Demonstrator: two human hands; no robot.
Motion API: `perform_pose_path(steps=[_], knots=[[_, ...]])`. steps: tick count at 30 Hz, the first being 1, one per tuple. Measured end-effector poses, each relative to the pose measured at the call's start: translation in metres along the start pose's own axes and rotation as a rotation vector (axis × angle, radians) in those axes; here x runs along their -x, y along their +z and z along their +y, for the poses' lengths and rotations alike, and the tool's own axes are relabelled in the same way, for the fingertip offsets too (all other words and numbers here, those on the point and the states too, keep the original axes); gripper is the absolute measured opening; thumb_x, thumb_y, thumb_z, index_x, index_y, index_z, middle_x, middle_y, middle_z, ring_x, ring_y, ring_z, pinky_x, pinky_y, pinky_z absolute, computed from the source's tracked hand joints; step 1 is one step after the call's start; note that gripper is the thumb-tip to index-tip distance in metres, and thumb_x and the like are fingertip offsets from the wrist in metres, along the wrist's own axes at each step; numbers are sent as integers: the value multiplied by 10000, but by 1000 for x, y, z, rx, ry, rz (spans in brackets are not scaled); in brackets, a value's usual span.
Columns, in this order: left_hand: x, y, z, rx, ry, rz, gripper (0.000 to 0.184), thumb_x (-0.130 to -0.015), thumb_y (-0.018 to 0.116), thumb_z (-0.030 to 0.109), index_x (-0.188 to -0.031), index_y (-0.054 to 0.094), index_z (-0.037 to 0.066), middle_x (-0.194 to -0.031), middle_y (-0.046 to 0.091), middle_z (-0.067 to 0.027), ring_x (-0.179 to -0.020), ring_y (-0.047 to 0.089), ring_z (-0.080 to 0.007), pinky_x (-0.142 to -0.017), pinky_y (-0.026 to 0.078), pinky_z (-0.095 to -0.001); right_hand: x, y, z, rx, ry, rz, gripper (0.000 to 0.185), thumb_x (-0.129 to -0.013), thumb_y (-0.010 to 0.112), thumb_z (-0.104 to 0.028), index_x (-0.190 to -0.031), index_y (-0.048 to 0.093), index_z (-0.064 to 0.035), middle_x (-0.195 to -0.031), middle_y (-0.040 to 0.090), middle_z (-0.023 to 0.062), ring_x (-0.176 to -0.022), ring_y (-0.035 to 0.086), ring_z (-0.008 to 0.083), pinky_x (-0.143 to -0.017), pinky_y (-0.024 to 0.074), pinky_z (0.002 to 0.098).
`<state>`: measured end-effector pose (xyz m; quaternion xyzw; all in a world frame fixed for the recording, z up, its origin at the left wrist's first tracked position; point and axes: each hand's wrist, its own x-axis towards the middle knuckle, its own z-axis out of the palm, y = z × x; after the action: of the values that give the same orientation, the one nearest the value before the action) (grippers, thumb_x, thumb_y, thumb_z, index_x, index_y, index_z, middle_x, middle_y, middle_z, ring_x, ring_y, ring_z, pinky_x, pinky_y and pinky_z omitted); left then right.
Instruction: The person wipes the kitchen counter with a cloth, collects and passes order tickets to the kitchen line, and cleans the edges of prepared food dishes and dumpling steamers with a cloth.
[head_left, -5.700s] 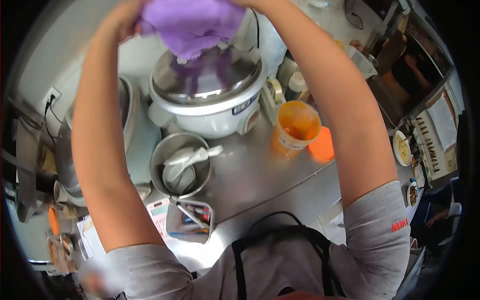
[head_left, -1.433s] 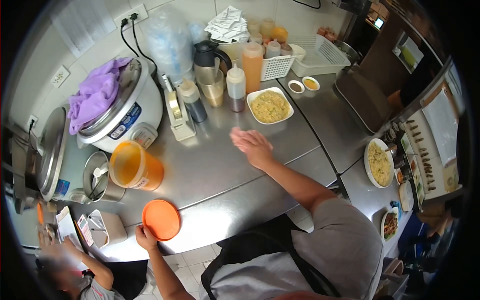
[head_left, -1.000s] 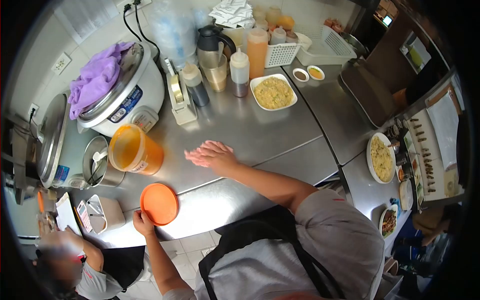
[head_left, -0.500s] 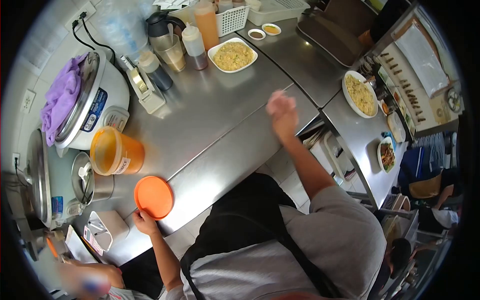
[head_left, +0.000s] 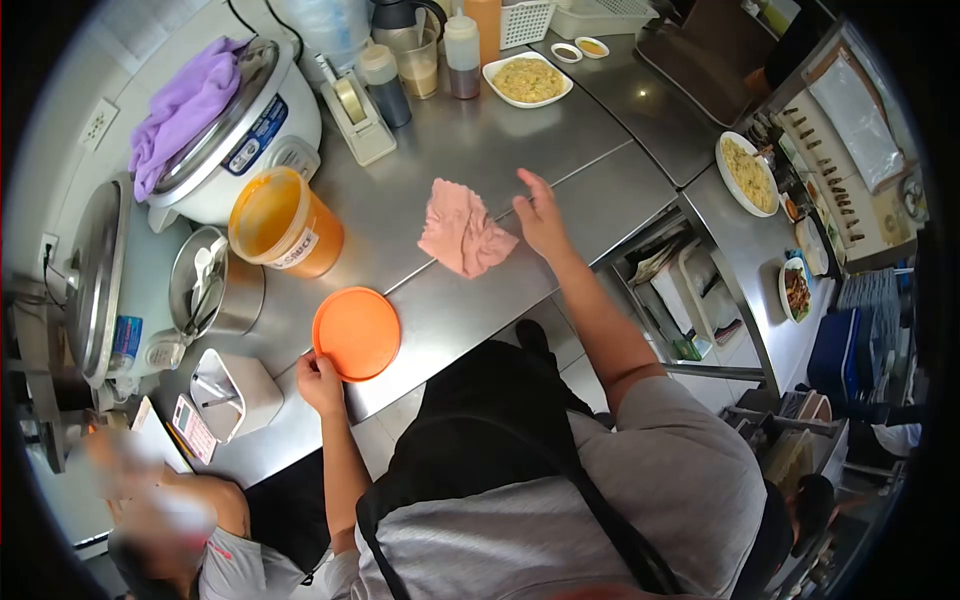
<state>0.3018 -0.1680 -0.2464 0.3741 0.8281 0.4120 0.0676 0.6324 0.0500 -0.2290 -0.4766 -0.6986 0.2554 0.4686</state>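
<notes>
Along the near edge of the steel counter, steady the orange lid by the rim your left hand pinches, minding the crumpled pink cloth beside your empty right hand, its fingers apart as far as this angle shows.

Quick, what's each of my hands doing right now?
Left hand: closed on the edge of the orange lid.
Right hand: open, holding nothing, beside the pink cloth.

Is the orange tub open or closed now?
Open: the orange tub is uncovered, its inside showing; the orange lid is apart from it, edge in the left hand.
</notes>
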Motion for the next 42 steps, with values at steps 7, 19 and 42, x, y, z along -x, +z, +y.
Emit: perform_pose_path(steps=[7, 19, 42], knots=[[-9, -10, -5, 83, 26, -10, 104, -728, 476, 89, -689, 490, -6, -618, 521, -73, -489, 445, -136, -487, 391, -283, 54, 91, -65, 624, -316, -393, 390, -747, 494, -296, -1110, 480, -154, -1235, 375, 73, -1152, 316, 301, -923, 257, 437], [2, -55, -8, 395, -447, -145, 322, -662, 411, -58, -978, 360, -20, -693, 479, -94, -373, 438, -123, -313, 369, -245, 11, -45, 62, 1434, -16, 118, 475, -785, 433, -363, -1101, 398, -11, -1064, 407, 193, -1088, 320, 384, -803, 331, 537], [130, -147, -20, 954, -677, -24, 336, -710, 433, 12, -1023, 314, 36, -573, 480, -45, -343, 443, -100, -305, 381, -215, 108, 273, -182, 248, -958, -903, 448, -751, 486, -250, -1161, 399, -92, -1232, 344, 142, -1145, 302, 314, -913, 252, 439]])
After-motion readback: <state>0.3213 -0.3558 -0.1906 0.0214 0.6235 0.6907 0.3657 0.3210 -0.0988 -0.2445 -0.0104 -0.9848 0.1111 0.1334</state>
